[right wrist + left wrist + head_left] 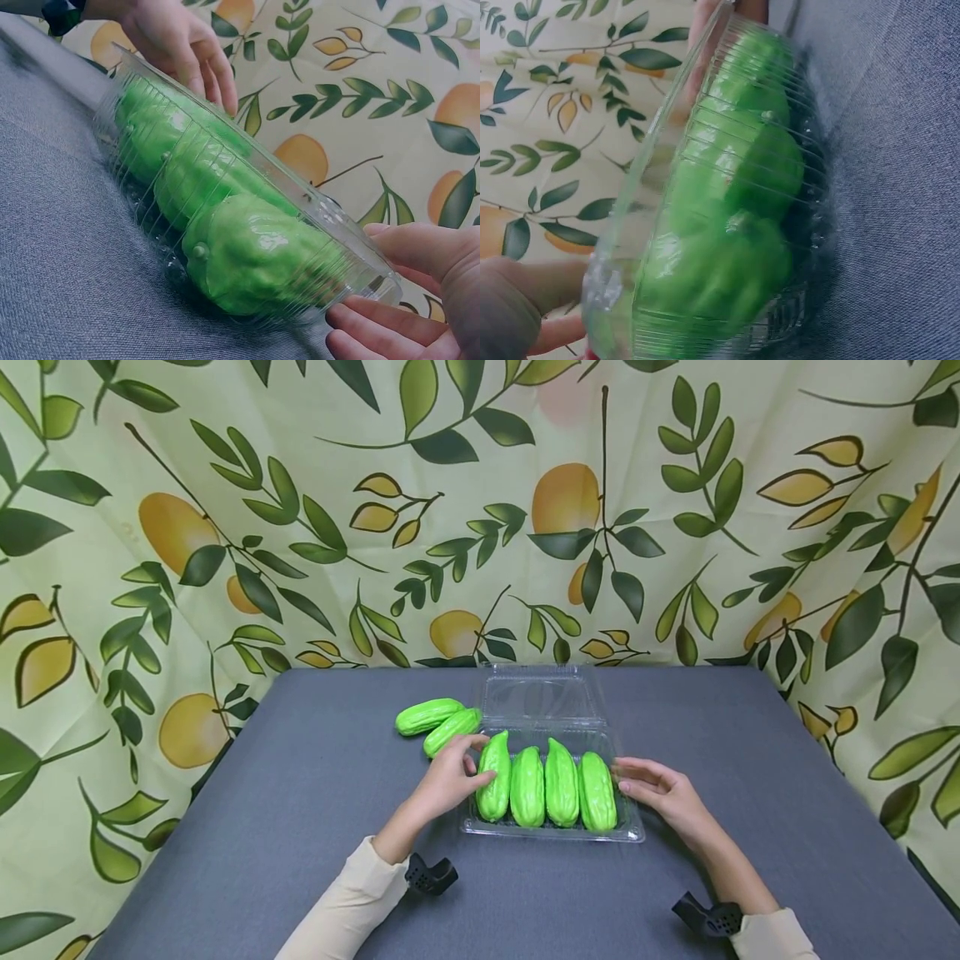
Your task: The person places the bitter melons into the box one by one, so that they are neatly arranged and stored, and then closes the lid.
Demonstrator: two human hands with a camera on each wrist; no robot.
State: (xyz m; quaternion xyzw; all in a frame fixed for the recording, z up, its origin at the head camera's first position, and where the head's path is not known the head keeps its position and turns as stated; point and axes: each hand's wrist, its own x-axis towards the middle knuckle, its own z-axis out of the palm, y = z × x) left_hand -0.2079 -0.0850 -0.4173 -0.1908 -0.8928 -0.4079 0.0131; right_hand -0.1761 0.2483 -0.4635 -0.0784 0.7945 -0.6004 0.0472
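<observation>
- Sleeves, pale, two: my left cuff (386,868) and right cuff (772,935), nearest the camera, each with a black wrist mount (431,874) at its edge.
- Left hand (447,774), mine: fingers bent, thumb over the leftmost gourd (492,797). That corner is blurred in the left wrist view, so I cannot tell whether I grip the gourd or merely touch it.
- Right hand (670,792), mine: thumb and fingers extended and parted, tips against the container's right end, wrapped round nothing.
- Container (555,834), clear ribbed plastic, on the table (337,852) between my hands; lid (540,689) folded back behind it.
- Contents: four green gourds side by side, the leftmost plus the second (527,789), third (562,785) and fourth (598,793).
- Loose gourds, two, by the container's upper left: one outer (427,717), one inner (453,732), the inner near my left fingers.
- Hazards, as I judge them: uneven pressure from my hands could skew or buckle the thin walls; a dragging thumb could pull the leftmost gourd out of line; a careless left knuckle could set the inner loose gourd rolling.
- Backdrop: leaf-and-fruit printed cloth (300,410).
</observation>
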